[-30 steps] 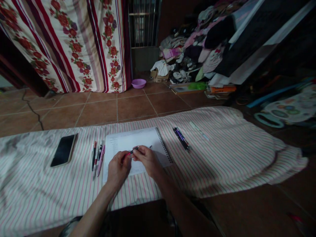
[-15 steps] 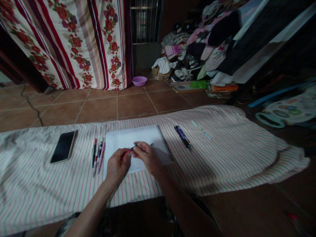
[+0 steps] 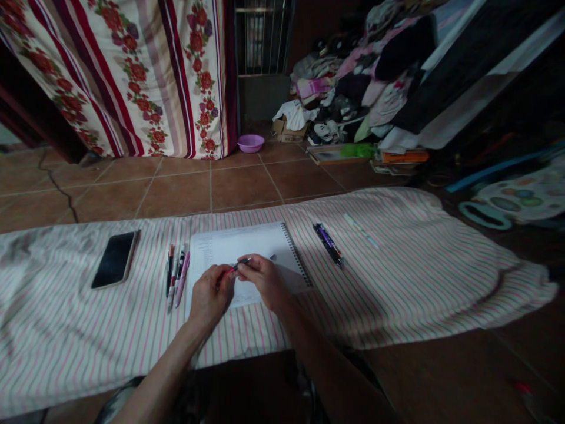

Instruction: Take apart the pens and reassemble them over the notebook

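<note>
Over the spiral notebook (image 3: 251, 238), my left hand (image 3: 212, 294) and my right hand (image 3: 261, 281) meet with their fingertips almost touching. Between them they grip a slim pen (image 3: 242, 263), black toward the right and pinkish-red at the left. Both hands are closed on it, and the fingers cover part of its length. On the page just right of my right hand lies a small dark piece (image 3: 273, 257), too small to name. Several pens (image 3: 177, 277) lie side by side left of the notebook. Right of its spiral rests another group of dark and purple pens (image 3: 327, 245).
A phone (image 3: 115, 259) lies at the left on the striped cloth (image 3: 397, 271). Farther right is a pale, thin pen-like item (image 3: 361, 228). Beyond, on the tiled floor, are a purple basin (image 3: 251, 143), a floral curtain (image 3: 145, 76) and a clothes heap (image 3: 344, 88).
The view has shifted slightly. Both hands stay on the pen over the notebook, with only a small change in the right fingers.
</note>
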Available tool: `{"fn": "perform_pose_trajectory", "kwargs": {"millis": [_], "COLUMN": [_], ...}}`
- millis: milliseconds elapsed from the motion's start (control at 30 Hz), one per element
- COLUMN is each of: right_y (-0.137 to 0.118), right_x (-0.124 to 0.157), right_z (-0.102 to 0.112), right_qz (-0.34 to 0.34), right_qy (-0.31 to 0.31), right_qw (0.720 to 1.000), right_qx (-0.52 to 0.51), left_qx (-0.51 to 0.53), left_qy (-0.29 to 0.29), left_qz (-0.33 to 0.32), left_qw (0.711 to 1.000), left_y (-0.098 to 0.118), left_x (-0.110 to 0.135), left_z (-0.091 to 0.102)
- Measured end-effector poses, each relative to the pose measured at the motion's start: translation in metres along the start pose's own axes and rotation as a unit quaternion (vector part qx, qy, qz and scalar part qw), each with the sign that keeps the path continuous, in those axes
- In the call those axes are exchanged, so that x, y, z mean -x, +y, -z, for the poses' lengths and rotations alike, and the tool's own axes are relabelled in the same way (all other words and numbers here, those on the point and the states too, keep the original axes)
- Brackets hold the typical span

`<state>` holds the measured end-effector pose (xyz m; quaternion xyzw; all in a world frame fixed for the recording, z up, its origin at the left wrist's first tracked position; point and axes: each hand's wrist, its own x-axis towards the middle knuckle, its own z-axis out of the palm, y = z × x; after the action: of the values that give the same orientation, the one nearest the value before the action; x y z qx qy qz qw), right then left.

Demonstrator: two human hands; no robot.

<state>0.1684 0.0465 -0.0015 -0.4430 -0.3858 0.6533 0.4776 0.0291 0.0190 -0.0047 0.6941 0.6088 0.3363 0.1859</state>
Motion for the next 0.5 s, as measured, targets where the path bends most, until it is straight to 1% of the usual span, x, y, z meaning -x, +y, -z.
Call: {"fn": "perform_pose_trajectory", "kwargs": {"millis": [167, 300, 500], "right_y": [-0.002, -0.0005, -0.0001], "right_x": [0.0014, 0.0002, -0.0005], "right_z": [-0.0016, -0.0029, -0.0017], "right_qz": [-0.009, -0.02, -0.01], "right_qy": [0.009, 0.016, 0.019], "right_qw": [1.0, 1.0, 0.999], "right_qx": [-0.001, -0.016, 0.047], "left_qx": [-0.004, -0.004, -0.003], "left_qy": [-0.003, 0.006, 0.007], "left_qz": [-0.004, 0.006, -0.002], "left_qw": [1.0, 1.0, 1.0], "left_y": [0.0021, 0.0011, 0.0009], "left_x": [0.0003, 0.0, 0.0006], "left_z": [0.0024, 0.0028, 0.0019]}}
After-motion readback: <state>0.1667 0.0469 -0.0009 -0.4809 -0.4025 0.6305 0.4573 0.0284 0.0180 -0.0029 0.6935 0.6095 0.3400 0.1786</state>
